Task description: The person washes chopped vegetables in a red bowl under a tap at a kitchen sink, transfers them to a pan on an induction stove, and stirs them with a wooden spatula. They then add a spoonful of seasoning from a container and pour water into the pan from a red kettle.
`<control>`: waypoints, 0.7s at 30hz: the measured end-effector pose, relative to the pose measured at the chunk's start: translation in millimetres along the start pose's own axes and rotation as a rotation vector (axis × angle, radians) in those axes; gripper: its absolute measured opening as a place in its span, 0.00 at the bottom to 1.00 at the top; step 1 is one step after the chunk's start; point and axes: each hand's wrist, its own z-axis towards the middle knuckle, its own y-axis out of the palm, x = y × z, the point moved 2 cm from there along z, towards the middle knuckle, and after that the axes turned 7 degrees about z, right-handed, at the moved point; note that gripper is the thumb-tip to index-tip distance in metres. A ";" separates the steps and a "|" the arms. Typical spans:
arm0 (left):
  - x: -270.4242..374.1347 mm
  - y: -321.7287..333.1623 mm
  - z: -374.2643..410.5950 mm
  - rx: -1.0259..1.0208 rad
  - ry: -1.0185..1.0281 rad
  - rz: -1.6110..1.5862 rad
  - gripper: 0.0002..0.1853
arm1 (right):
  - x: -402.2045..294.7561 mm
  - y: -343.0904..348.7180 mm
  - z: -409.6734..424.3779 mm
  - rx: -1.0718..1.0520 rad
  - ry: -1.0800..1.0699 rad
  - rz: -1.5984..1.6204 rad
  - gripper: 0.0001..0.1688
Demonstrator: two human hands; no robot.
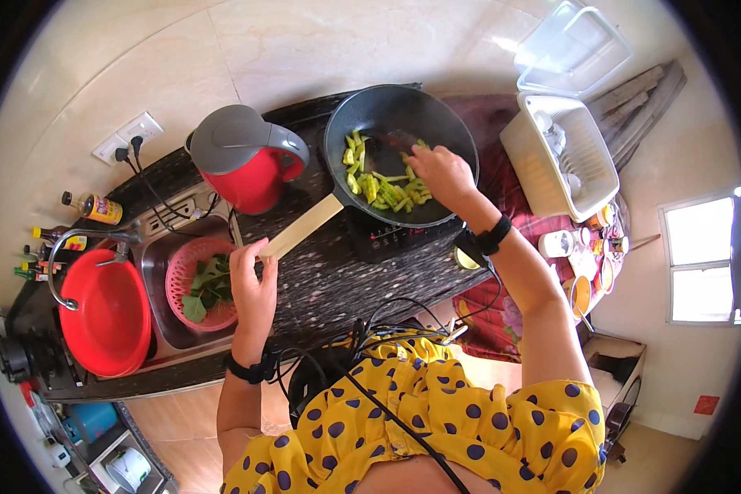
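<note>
A dark frying pan (390,114) rests on a black induction cooker (370,242) with lit red marks. My left hand (254,296) grips the end of its pale, wood-coloured handle (305,225) between thumb and fingers. Over the pan's right side, my right hand (443,176) reaches down with its fingertips at the green vegetable pieces (389,190). Whether those fingers pinch a piece or something else is hidden beneath the hand. The pieces lie in a loose curve along the pan's left and lower side. Faint steam seems to hang over the pan.
Left of the pan stands a red and grey electric kettle (243,167). A sink holds a pink basket (175,272) of leafy greens, beside a red basin (104,315) under the faucet (55,265). On the right are a cream plastic bin (531,163) and several jars (555,244).
</note>
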 end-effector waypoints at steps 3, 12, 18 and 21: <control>-3.5 0.2 -0.9 -0.008 0.007 -0.002 0.15 | -17.1 -15.0 -23.6 -0.157 -0.124 0.023 0.17; -4.7 4.1 -3.6 -0.011 -0.022 -0.032 0.14 | 6.4 -139.0 -65.9 -0.292 -0.007 -0.110 0.16; -4.1 3.0 -3.3 0.000 -0.011 -0.032 0.14 | 8.1 -126.5 -69.5 -0.402 -0.040 -0.086 0.17; -3.6 3.5 -2.6 -0.002 0.005 -0.041 0.14 | 20.7 -86.3 -63.1 -0.156 -0.018 -0.076 0.15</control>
